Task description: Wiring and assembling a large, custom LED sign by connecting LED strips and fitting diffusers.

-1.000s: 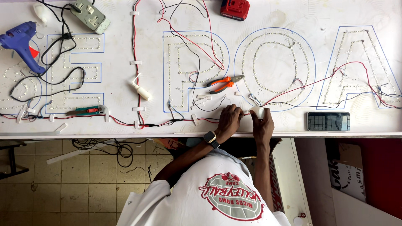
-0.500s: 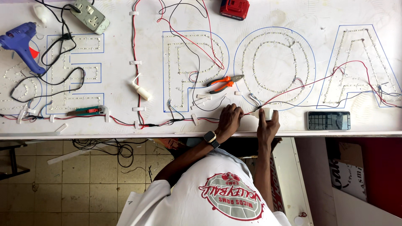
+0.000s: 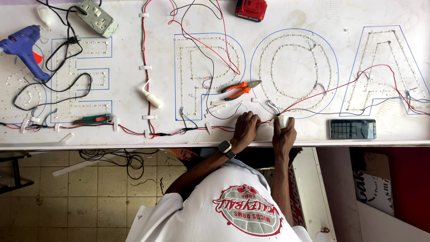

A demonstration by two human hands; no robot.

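My left hand (image 3: 245,129), with a dark watch on its wrist, rests curled on the white sign board (image 3: 313,130) near its front edge and pinches the red wire (image 3: 267,120) that runs along there. Close beside it, my right hand (image 3: 284,134) grips a small white piece (image 3: 283,119) at its fingertips, just below the round outlined letter (image 3: 293,71). Both hands sit where red and black wires meet under that letter.
Orange-handled pliers (image 3: 239,88) lie above my left hand. A dark phone (image 3: 353,129) lies to the right, a blue glue gun (image 3: 22,47) and a power strip (image 3: 96,17) far left, a red battery (image 3: 251,9) at the top, and a green cutter (image 3: 92,119) by the left edge.
Both hands stay at the same spot on the board. The fingers of my right hand have shifted a little around the white piece.
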